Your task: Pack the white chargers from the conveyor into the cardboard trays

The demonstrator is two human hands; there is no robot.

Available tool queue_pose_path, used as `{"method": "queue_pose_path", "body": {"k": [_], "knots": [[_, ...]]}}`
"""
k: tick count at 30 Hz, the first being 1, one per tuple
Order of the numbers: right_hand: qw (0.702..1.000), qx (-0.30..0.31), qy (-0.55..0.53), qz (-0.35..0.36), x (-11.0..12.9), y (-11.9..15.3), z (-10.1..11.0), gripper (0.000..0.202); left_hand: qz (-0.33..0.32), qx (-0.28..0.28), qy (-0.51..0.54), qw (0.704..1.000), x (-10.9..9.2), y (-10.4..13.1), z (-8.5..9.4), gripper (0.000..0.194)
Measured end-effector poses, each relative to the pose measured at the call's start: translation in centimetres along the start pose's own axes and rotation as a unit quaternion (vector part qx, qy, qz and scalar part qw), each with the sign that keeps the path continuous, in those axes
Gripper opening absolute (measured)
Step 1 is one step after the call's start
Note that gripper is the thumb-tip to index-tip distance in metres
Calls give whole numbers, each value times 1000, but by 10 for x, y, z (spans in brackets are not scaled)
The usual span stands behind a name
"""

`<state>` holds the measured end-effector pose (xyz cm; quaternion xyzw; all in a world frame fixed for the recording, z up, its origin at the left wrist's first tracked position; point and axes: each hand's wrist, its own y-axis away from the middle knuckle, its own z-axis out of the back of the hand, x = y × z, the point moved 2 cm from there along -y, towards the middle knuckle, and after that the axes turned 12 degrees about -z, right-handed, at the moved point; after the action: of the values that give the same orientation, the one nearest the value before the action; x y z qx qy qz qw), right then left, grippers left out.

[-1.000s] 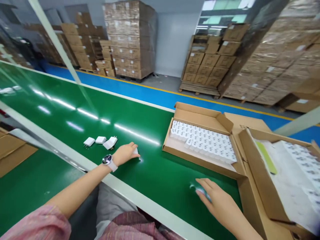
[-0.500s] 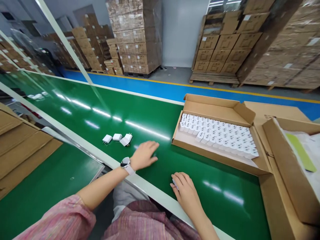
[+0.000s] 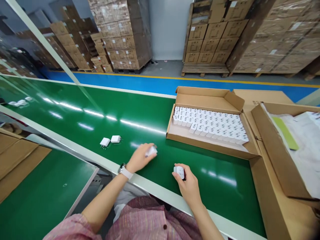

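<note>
White plug adapters with metal prongs lie on the green belt. Between the thumb and fingers of my left hand (image 3: 143, 156) is a white adapter (image 3: 151, 151), slightly blurred. My right hand (image 3: 187, 181) grips another white adapter (image 3: 179, 172) just above the belt, its flat face turned up. Left of my left hand, two more adapters rest side by side, one white adapter (image 3: 105, 142) and one beside it (image 3: 115, 139). Beyond my right hand stands an open cardboard box (image 3: 210, 145) with rows of upright white adapters (image 3: 216, 124).
At the right, an open carton (image 3: 280, 160) holds white wrapping and a green piece (image 3: 285, 132). A white rail (image 3: 155, 189) runs along the near belt edge. More white items (image 3: 20, 103) lie far left. Stacked cartons (image 3: 120, 40) stand behind.
My left hand has taken hold of an adapter from the group at the left, where two now remain. My right hand has turned, showing its adapter. The view has shifted slightly.
</note>
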<state>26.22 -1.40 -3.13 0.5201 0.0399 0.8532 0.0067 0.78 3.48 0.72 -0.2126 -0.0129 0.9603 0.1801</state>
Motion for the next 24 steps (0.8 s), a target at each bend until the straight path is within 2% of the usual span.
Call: {"method": "queue_pose_path", "body": {"k": [2, 4, 6, 9, 12, 14, 17, 20, 24], "knots": [[1000, -3, 5, 9, 1, -2, -1, 49, -95, 11, 85, 992, -33, 4, -22, 50], [999, -1, 19, 35, 0, -2, -1, 44, -143, 35, 125, 981, -55, 7, -35, 53], [997, 4, 44, 59, -2, -2, 0, 41, -160, 55, 153, 974, -64, 9, -37, 59], [994, 11, 84, 73, -6, -2, 3, 43, -160, 61, 205, 964, -61, 11, -27, 60], [990, 13, 108, 93, -9, -4, 4, 38, -134, 46, 236, 961, -54, 15, -19, 44], [989, 11, 100, 104, -8, -5, 4, 30, -96, 11, 216, 972, -51, 18, -19, 37], [992, 5, 60, 109, -6, -5, 3, 25, -19, -58, 174, 983, -50, 19, -23, 42], [991, -6, 32, 128, -2, -4, 1, 25, 42, -97, 169, 980, -52, 18, -27, 50], [986, 7, 7, 168, 6, 0, -2, 22, 66, -130, 218, 965, -62, 19, -35, 49]]}}
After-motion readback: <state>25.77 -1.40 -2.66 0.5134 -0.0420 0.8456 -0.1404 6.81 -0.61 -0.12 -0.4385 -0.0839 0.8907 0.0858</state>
